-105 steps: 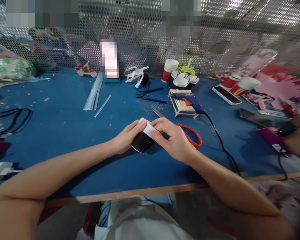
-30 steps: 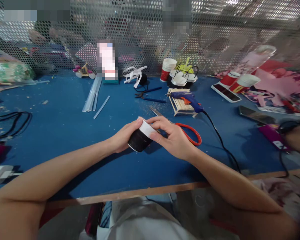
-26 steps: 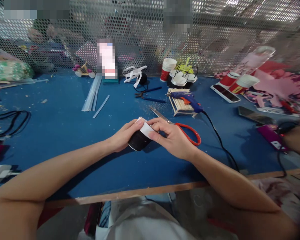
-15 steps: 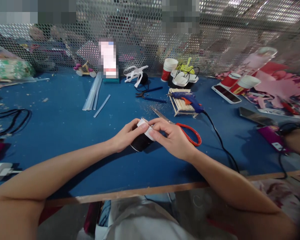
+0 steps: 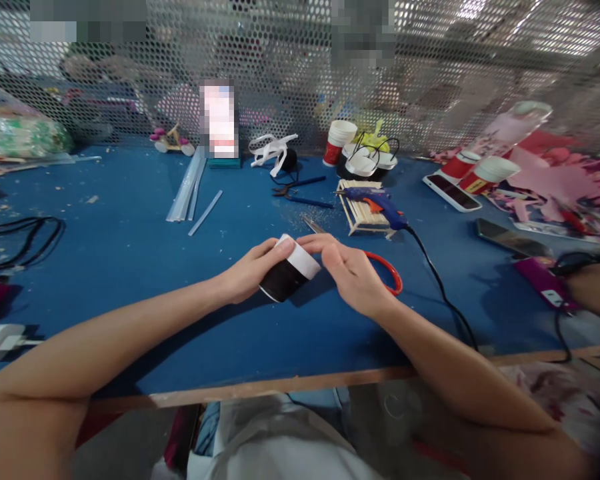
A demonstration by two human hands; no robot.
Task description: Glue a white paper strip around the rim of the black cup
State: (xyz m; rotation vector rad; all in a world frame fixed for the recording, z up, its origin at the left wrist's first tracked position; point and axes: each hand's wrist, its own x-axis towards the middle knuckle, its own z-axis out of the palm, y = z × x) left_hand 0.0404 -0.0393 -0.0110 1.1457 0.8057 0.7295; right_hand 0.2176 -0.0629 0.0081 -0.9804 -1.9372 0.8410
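Tilted above the table front, a small black cup with a white band round its upper end is in my left hand. The left thumb presses on the white band, while the other fingers are hidden behind the cup. My right hand is at the cup's right side, its fingers stretched toward the far edge of the band and its thumb lifted off. Under and behind this hand lie scissors with red handles, partly covered.
Beyond are blue-handled pliers, a blue glue gun on a small stick rack, clear glue sticks, white ribbon and red-and-white cups. Phones lie to the right. Another person's arm is at the right edge.
My right thumb has come off the white band and the right hand has shifted slightly right, exposing more of the band. My left hand still holds the cup in much the same place.
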